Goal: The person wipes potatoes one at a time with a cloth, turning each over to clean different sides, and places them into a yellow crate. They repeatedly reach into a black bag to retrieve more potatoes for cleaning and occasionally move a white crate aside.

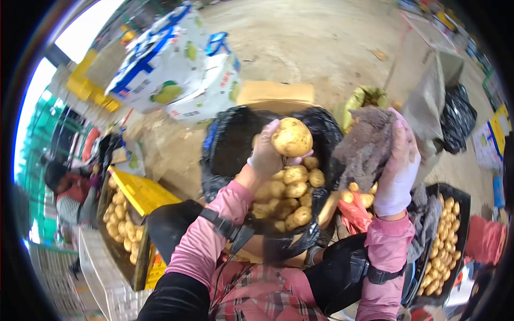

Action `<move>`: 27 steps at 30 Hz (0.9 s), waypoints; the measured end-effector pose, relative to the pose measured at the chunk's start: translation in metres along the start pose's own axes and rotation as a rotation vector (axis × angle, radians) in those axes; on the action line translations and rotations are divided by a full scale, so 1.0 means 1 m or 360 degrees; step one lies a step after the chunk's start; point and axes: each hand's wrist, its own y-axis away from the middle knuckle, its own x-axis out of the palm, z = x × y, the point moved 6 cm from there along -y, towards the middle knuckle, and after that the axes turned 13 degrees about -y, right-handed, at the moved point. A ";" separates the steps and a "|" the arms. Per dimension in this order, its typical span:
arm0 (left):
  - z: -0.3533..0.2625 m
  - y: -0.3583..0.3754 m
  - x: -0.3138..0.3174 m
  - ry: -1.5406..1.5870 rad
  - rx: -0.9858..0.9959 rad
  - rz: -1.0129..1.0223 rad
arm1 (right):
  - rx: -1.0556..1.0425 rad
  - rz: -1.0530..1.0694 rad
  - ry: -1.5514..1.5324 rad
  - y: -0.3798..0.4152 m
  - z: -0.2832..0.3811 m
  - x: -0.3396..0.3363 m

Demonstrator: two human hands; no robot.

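Observation:
My left hand (265, 156), in a pale glove, grips a large yellow potato (292, 137) with a few dirt specks. It is above a cardboard box lined with a black plastic bag (222, 120), where a pile of potatoes (295, 189) lies toward the near side. To the right, my right hand (402, 166), also gloved, is closed on a dirty greyish-brown cloth (365, 142) that hangs down from it. The cloth is apart from the potato. Below it, a red plastic bag (356, 212) sits by a few more potatoes.
Crates of potatoes stand at left (124, 227) and right (442, 249), the left one with a yellow board (142, 190). White printed cartons (166, 69) are at the back left. A person (75, 192) crouches at far left. A green sack (369, 96) stands behind the cloth.

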 end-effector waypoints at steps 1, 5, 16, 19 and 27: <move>-0.019 0.031 0.008 0.0061 0.0106 0.0000 | -0.0005 0.0009 -0.0017 0.001 -0.004 0.002; -0.071 0.151 -0.005 0.0109 0.0464 -0.0046 | -0.0298 0.0235 0.0358 0.009 0.002 0.021; -0.139 0.677 -0.128 -0.0034 0.1891 -0.2051 | -0.0710 0.0654 0.0902 0.026 -0.025 0.074; -0.125 0.815 -0.186 0.0153 0.2091 -0.2505 | -0.0707 0.0786 0.0923 0.023 -0.044 0.081; -0.120 0.829 -0.235 -0.0369 0.1461 -0.2641 | -0.0057 0.0924 0.0323 0.049 -0.017 0.105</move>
